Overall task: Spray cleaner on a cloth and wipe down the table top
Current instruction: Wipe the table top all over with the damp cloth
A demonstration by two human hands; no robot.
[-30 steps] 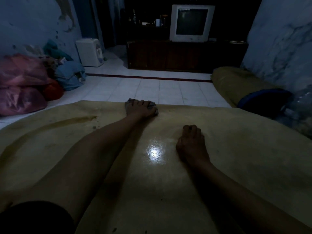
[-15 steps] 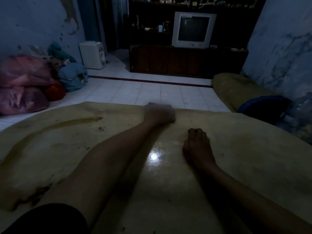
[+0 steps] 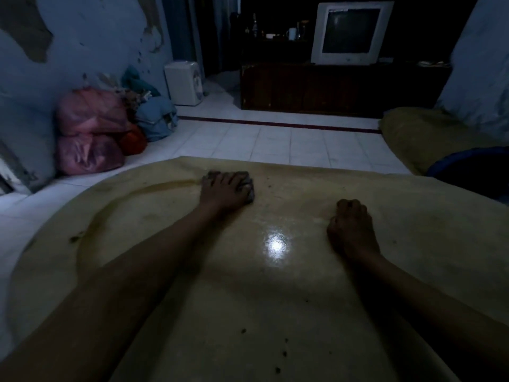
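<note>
A yellowish table top (image 3: 275,312) fills the lower view, glossy and wet in the middle, with dark specks and a curved smear on its left side. Near the far edge my left hand (image 3: 223,190) presses a small grey cloth (image 3: 249,191) flat on the table; the cloth shows only at the fingertips and the right side of the hand. To the right my right hand (image 3: 351,230) rests on the table with its fingers curled under, holding nothing. No spray bottle is in view.
Beyond the table lies a white tiled floor (image 3: 275,142). Pink bags (image 3: 88,133) and blue cloth bundles (image 3: 155,117) sit by the left wall. A dark cabinet (image 3: 330,86) with a white monitor (image 3: 351,33) stands at the back. A cushion (image 3: 424,133) lies at the right.
My left hand with the cloth has slid back to the left along the far edge of the table after a swing to the right. My right hand stays in place.
</note>
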